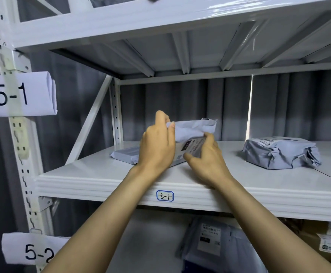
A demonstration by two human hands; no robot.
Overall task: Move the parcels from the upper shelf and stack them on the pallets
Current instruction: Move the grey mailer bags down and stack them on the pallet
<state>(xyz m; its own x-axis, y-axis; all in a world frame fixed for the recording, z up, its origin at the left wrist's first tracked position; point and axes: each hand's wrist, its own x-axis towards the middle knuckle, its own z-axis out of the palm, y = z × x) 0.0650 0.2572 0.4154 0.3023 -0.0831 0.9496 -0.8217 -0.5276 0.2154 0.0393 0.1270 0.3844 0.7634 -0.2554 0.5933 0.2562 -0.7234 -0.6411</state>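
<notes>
A grey plastic mailer parcel [194,133] is tilted up off the white upper shelf [105,174], which is labelled 5-1. My left hand [157,142] pinches its upper left corner. My right hand [204,158] grips its lower right side near the printed label. Under and left of it a flat grey parcel [126,153] lies on the shelf. A bulkier grey wrapped parcel [281,152] sits on the shelf to the right, apart from both hands.
The shelf above [160,24] hangs low over the parcels. A white upright post [17,134] with paper tags 5-1 and 5-2 stands at the left. On the lower shelf lie more grey parcels [210,243] and a cardboard box [318,243].
</notes>
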